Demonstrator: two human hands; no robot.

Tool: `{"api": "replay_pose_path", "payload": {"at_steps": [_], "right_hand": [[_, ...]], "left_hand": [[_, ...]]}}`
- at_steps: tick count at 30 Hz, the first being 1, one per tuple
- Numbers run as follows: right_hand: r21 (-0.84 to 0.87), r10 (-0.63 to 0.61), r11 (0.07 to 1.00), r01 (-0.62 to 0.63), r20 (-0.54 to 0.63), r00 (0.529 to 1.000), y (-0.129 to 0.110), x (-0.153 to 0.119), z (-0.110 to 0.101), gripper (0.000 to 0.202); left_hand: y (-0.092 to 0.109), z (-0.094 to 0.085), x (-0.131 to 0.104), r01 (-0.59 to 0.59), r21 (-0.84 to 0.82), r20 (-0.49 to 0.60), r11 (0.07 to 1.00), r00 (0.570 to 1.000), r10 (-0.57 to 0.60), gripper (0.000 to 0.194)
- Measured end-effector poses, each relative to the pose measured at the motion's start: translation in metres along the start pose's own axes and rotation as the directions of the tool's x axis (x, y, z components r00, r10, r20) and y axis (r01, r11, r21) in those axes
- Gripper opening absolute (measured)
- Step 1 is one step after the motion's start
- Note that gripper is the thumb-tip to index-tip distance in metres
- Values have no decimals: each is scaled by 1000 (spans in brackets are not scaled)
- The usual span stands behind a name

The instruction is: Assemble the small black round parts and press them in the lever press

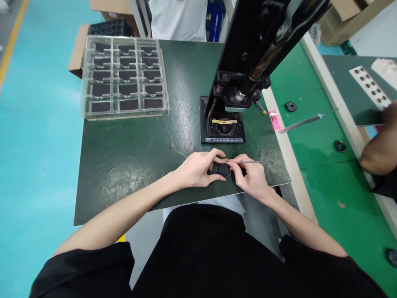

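Note:
A small black round part (223, 169) lies low on the dark green table mat (130, 145), near its front edge. Around its left side curl the thumb and fingers of my left hand (200, 169), gripping it. My right hand (249, 176) pinches a thin metal tool (252, 162), like tweezers, whose tip end is at the part's upper right edge. Just beyond my hands stands a black press (245, 62); its base holds a black fixture (223, 127) with a yellow strip across it.
Clear plastic trays (124, 76) with dark pieces sit at the back left. A green conveyor (328, 165) on the right carries black round parts (290, 106). Another person's arm (380, 142) is at the far right, near a white sheet with dark dots (370, 87).

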State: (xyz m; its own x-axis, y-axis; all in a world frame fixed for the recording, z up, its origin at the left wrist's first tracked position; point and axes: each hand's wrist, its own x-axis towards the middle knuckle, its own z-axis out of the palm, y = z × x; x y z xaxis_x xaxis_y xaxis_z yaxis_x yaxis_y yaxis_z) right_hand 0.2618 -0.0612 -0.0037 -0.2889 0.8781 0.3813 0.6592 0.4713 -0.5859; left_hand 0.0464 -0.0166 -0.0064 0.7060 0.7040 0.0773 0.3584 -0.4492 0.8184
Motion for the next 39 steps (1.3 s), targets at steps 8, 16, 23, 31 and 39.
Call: {"api": "replay_pose_path", "payload": {"at_steps": [8,16,23,31,39], "right_hand": [[-176,-128,976,126,-5,992,-9,5,4,9],[-108,-105,989,102,-23,994,-6,0,7,11],[126,63,990,-62,-7,998,-8,8,-4,15],[-193,-105,979,68,-185,977,-16,12,-55,25],[-81,-93,994,74,-260,961,-13,7,-35,22]], "left_hand": [[8,7,-3,130,-26,-34,991,991,-131,62],[12,8,-3,165,-24,-34,986,986,-166,58],[9,11,-2,185,-44,-68,982,980,-187,61],[7,8,-1,143,-103,-63,984,987,-150,67],[9,2,-4,85,21,-82,996,993,-83,68]]}}
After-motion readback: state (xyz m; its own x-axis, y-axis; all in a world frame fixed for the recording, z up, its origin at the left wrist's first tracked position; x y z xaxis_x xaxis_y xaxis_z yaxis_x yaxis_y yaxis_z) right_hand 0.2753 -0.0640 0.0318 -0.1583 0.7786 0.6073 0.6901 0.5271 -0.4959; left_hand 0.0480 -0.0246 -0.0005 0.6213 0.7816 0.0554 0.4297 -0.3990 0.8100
